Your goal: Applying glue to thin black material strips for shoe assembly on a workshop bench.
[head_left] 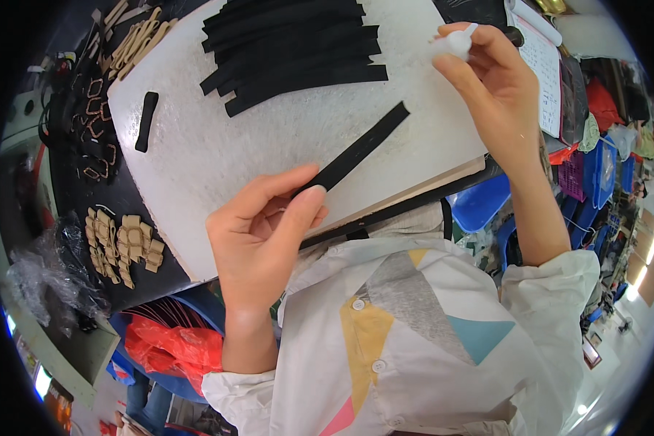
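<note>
Between the thumb and fingers of my left hand (269, 229) is one end of a black strip (360, 149), its other end pointing up and to the right over the white board (167, 174). My right hand (498, 94), at the board's right side, is closed round a small white object with a pointed tip (456, 45), perhaps a bottle or its cap; the fingers cover part of it. Beyond both hands, a pile of black strips (291, 51) lies side by side and overlapping on the board. One short black looped piece (147, 122) rests near the left edge.
Left of the board are beige strips (139, 43), black-and-brown loops (94, 123), small beige looped pieces (127, 243) and clear plastic (58, 272). An open notebook (538, 65) lies at the right. Below the table edge are a red bag (171, 349) and blue bins (479, 203).
</note>
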The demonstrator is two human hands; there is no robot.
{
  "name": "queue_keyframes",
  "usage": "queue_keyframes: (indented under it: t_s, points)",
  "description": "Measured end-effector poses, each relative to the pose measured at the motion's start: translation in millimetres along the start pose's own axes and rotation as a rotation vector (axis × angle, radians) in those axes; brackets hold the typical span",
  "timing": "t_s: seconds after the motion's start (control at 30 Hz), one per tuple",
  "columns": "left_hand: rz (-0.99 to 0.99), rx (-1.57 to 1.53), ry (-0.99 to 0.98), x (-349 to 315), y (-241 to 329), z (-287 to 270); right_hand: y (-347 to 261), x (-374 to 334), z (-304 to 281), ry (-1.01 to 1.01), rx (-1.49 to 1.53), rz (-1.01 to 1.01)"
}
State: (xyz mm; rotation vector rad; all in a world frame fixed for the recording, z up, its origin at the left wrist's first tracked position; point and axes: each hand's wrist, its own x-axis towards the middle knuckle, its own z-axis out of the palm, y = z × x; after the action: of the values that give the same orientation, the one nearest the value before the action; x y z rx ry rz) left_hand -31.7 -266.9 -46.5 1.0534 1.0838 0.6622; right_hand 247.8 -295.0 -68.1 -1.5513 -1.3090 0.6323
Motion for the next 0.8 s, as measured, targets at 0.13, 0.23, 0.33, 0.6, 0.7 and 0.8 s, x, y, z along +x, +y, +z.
queue_keyframes:
  t_s: [0.13,0.23,0.33,0.6,0.7,0.8]
  points:
    - [0.018,-0.15,-0.028,0.0,-1.3,-13.3,9.1,7.0,7.6,0.125,-0.289,-0.125]
    - [0.04,-0.343,-0.043,-0.7,-1.9,-17.9,-15.1,-13.5,9.0,0.21,-0.146,0.038]
    - [-0.001,-0.415,-0.045,-2.4,0.1,-12.8,-45.4,-29.5,10.2,0.025,0.48,0.423]
    - [0.629,0.754,0.313,-5.1,-15.0,11.1,-47.0,-43.4,45.9,0.04,-0.332,-0.192]
    - [0.873,0.741,0.31,10.6,-32.2,22.7,-39.7,-45.1,59.2,0.002,-0.373,-0.423]
    - [0.822,0.76,0.195,8.7,-28.3,17.7,-23.8,-53.5,58.7,-0.033,-0.307,-0.49]
